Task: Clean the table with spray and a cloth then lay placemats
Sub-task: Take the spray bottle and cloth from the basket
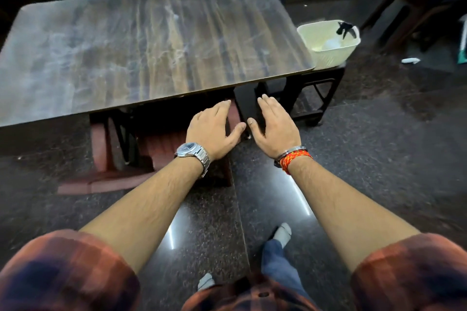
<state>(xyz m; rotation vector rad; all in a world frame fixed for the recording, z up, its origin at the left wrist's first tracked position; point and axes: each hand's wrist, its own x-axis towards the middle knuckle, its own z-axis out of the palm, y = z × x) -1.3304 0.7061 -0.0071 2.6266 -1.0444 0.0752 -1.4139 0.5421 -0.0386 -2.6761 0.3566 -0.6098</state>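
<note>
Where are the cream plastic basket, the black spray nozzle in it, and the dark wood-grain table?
cream plastic basket (pixel 329 57): head view, on its ribbed front wall.
black spray nozzle (pixel 345 29): head view, on the trigger head.
dark wood-grain table (pixel 151 45): head view, on bare tabletop.

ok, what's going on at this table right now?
A person stands at the table holding nothing: left hand and right hand hover open near its front edge. The tabletop looks streaky. The spray bottle sits in a cream basket beside the table. No spraying or wiping is under way.
</note>
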